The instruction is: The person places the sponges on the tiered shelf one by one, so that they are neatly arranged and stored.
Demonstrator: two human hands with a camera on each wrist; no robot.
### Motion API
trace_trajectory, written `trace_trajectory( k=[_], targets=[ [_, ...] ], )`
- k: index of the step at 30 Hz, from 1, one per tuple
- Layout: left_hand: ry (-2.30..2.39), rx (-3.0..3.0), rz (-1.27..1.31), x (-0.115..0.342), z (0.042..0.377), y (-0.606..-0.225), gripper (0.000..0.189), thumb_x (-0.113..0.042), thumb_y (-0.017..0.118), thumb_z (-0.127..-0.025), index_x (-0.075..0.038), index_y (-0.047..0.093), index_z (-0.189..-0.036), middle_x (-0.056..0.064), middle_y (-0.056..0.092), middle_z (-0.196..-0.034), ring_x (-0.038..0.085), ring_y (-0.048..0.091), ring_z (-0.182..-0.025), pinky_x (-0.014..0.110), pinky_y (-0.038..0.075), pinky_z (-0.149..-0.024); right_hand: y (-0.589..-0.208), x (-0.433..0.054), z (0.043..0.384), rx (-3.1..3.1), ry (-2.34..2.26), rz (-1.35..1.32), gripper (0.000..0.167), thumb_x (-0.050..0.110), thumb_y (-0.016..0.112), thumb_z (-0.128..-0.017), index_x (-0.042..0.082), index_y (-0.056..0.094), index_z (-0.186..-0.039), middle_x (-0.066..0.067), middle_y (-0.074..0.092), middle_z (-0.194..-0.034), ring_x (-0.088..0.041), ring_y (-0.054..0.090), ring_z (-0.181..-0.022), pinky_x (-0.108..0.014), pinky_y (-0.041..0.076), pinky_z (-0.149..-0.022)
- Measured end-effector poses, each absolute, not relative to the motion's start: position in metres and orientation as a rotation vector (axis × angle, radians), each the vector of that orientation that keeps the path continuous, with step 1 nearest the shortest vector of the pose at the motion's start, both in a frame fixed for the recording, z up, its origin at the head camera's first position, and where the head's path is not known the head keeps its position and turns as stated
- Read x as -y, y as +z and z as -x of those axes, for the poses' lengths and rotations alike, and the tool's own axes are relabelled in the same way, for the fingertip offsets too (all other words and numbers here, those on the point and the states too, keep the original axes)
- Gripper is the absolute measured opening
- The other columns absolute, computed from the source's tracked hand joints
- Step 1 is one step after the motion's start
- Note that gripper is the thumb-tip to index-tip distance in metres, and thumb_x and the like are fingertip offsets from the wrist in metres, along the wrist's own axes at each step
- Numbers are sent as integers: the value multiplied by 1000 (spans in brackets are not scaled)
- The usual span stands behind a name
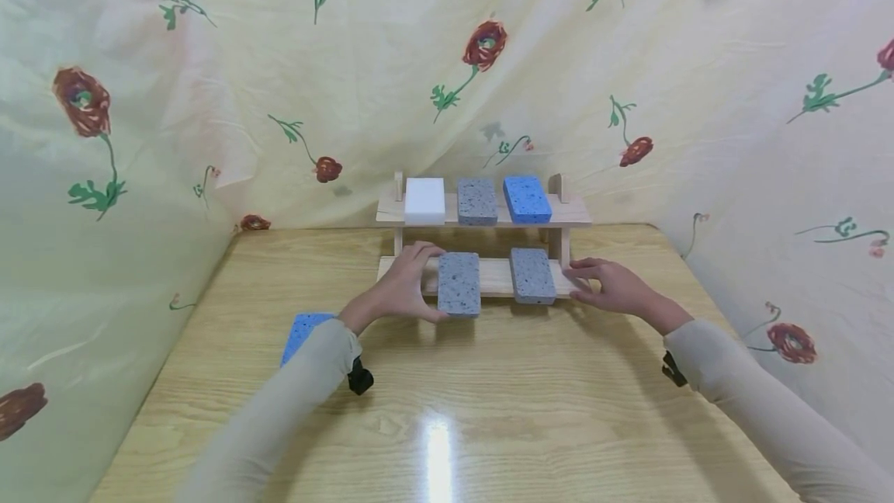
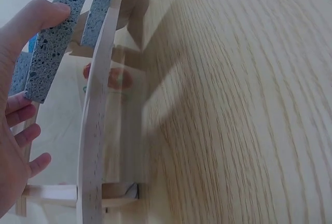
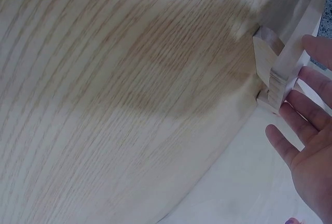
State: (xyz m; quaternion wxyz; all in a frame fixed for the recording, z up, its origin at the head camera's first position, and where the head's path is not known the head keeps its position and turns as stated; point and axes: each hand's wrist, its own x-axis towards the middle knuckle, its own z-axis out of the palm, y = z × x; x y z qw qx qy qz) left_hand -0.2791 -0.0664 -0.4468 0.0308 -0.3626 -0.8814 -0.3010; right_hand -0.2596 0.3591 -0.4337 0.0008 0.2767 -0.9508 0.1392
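My left hand (image 1: 405, 286) grips a grey speckled sponge (image 1: 459, 286), thumb at its near edge and fingers at its far edge. That sponge is close over the lower board of a small two-tier wooden shelf (image 1: 497, 276), slightly tilted in the left wrist view. At the shelf's right end, my right hand (image 1: 618, 289) holds the lower board between thumb and fingertips; its outer fingers (image 3: 282, 143) are spread. Between the hands, a second grey sponge (image 1: 533, 275) lies on the lower board. The top board carries a white sponge (image 1: 424, 202), a grey sponge (image 1: 477, 202) and a blue sponge (image 1: 527, 199).
Another blue sponge (image 1: 304, 330) lies on the wooden table (image 1: 531, 402) at the left, partly hidden by my left forearm. Behind the shelf hangs a flower-patterned cloth (image 1: 391, 84), which also lines both sides.
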Motion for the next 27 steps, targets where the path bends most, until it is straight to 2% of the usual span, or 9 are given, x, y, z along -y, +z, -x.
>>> trace_trajectory(
  k=[4,12,20,27],
  targets=[
    [-940,2736,1094,60,280,-446,112,-42,98,-59,-6,42,-150,11,43,-148,30,42,-133,51,42,-111,-435,-360,260,2973,440,-889,44,19,72,-95,-3,65,-133,-30,60,-137,-49,61,-121,-55,54,-88],
    [-923,2750,1076,49,282,-447,113,-45,97,-60,-8,41,-151,10,42,-151,29,41,-136,50,41,-115,-437,-362,261,2945,444,-926,43,17,71,-96,-4,64,-133,-31,61,-136,-50,61,-120,-59,53,-92],
    [-892,2769,1048,43,286,-447,116,-47,96,-60,-8,40,-153,10,41,-152,31,42,-135,52,41,-115,-436,-361,261,2937,438,-930,43,17,71,-95,-4,65,-132,-31,61,-135,-47,64,-116,-49,52,-81],
    [-855,2776,1035,39,290,-449,115,-50,95,-61,-9,39,-153,11,41,-153,31,42,-136,51,41,-115,-436,-360,260,2936,443,-925,43,16,71,-95,-4,65,-132,-31,61,-135,-45,67,-109,-44,50,-77]
  ],
)
